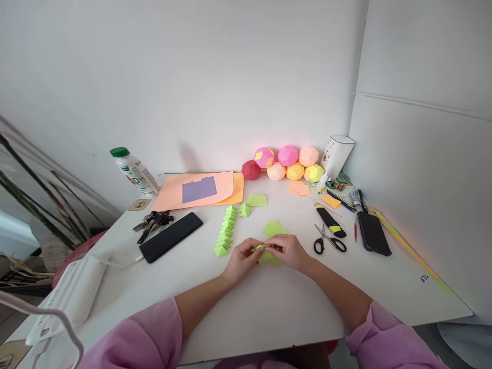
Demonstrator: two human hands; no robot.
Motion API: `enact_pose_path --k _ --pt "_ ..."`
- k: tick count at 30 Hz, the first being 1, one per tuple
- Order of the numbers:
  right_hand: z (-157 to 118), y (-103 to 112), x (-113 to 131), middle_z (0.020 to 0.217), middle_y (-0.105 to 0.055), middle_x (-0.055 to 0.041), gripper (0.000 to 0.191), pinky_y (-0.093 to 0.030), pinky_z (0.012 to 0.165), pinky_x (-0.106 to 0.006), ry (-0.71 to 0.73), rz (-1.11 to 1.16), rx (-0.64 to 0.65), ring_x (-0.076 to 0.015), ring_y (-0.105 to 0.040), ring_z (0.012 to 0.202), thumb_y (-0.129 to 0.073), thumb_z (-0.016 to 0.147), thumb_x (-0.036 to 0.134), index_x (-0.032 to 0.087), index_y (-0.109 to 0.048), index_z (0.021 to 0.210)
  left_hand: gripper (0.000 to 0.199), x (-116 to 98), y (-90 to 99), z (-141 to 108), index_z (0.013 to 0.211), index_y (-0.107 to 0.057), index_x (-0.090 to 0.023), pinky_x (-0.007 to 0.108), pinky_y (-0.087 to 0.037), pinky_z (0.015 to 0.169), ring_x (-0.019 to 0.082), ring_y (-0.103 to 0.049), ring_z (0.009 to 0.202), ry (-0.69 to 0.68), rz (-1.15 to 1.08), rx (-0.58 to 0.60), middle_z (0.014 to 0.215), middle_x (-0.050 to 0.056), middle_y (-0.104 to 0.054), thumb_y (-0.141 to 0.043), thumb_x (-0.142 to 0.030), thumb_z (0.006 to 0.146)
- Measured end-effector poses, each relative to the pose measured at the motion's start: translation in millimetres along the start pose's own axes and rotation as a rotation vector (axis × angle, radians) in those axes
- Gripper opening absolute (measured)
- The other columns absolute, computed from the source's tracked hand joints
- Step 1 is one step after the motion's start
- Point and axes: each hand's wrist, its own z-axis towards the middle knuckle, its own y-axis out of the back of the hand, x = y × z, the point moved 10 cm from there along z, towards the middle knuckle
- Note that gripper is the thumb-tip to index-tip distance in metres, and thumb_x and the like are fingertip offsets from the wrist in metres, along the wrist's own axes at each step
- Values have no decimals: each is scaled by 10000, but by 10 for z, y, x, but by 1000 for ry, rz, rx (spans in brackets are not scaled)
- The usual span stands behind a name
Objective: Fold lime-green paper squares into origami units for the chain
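Between the fingertips of my left hand and my right hand is a small green paper piece, pinched from both sides. Its full shape is partly hidden by the fingers. Flat green paper cutouts lie on the table just beyond and beneath the hands. To the left runs a row of folded green paper pyramids, with one more pyramid standing apart. Behind that lies a green paper rectangle.
Scissors, a box cutter and a phone lie on the right. Several paper balls are stacked against the wall. Keys, a black power bank, orange paper sheets and a bottle occupy the left.
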Motion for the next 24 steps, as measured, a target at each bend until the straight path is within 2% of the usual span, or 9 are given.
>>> enact_pose_path --k 3,7,10,17,24 --pt "3 -3 -52 757 -678 -69 187 -460 537 -247 -56 11 15 -133 -568 587 -555 814 291 164 -682 866 230 44 7 -24 805 -641 -169 232 -474 520 96 -488 556 66 -3 -17 698 -3 -562 -616 -386 733" --pt "2 -26 -101 756 -661 -69 181 -461 553 -252 -107 44 49 -146 -578 634 -563 805 283 160 -681 863 220 4 13 -30 771 -643 -165 230 -470 513 93 -493 540 43 11 -29 683 -8 -564 -626 -378 720" --pt "-2 -51 -154 759 -649 -64 173 -465 570 -249 -162 94 77 -145 -579 658 -572 798 283 162 -684 851 200 -18 21 -29 745 -654 -165 238 -482 538 107 -521 583 19 15 -32 735 13 -590 -628 -362 722" --pt "-21 -67 -225 683 -613 -35 192 -448 543 -241 -265 243 79 -122 -543 585 -598 777 331 163 -687 749 150 -46 23 -44 742 -705 -186 261 -497 601 144 -560 686 22 -61 -28 792 43 -652 -651 -322 712" --pt "-69 -146 -352 709 -611 -32 256 -500 553 -251 -404 459 72 -115 -547 583 -649 718 401 150 -689 751 129 -31 14 -34 763 -726 -196 308 -496 700 179 -597 769 21 -195 -4 827 53 -680 -677 -295 697"
